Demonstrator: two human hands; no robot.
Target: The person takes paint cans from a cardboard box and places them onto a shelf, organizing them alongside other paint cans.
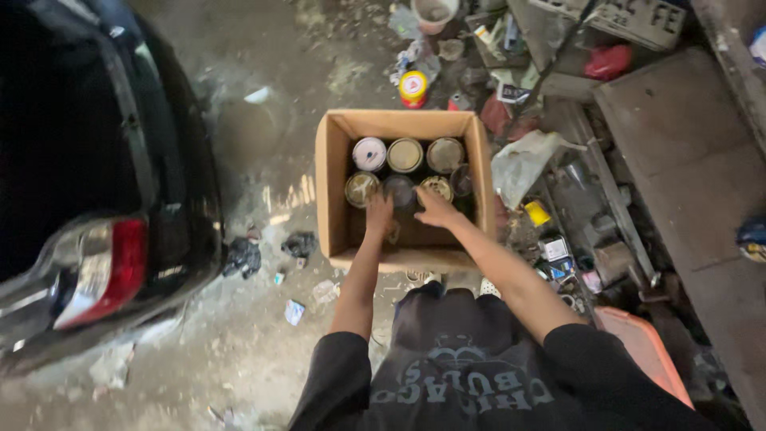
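Fingers first, from the head view: those of the left hand [380, 214] are spread loosely down over the near row of tins, and those of the right hand [436, 210] lie flat across a tin top. Whether either hand has actually clamped on anything, I cannot tell; the blur hides the fingertips.

Both arms reach into the open cardboard box [335, 191] standing on the dirty concrete floor [239, 335]. Inside it I count roughly 7 round tins in 2 rows. Along the far row sit a white-lidded tin [369, 153], a cream-lidded tin [405, 155] and a grey-lidded tin [444, 154]. In the near row a tin with a stained lid [361, 188] sits just left of the left hand, and a dark tin [399, 190] lies between the 2 hands, touching or nearly touching both.

To my eye, handling these well means gripping 1 tin squarely by its sides, thumb opposite the fingers, and lifting straight up, since the tins are packed touching and a tilt would jam against the neighbours. The lids look paint-stained, so slick rims are a fair worry.

Around the box: a black car's rear corner with its red tail lamp [108, 271] stands to the left, well apart; a yellow-capped can [413, 88] stands just beyond the box; a crumpled plastic bag [527, 164] lies to its right among scattered clutter.
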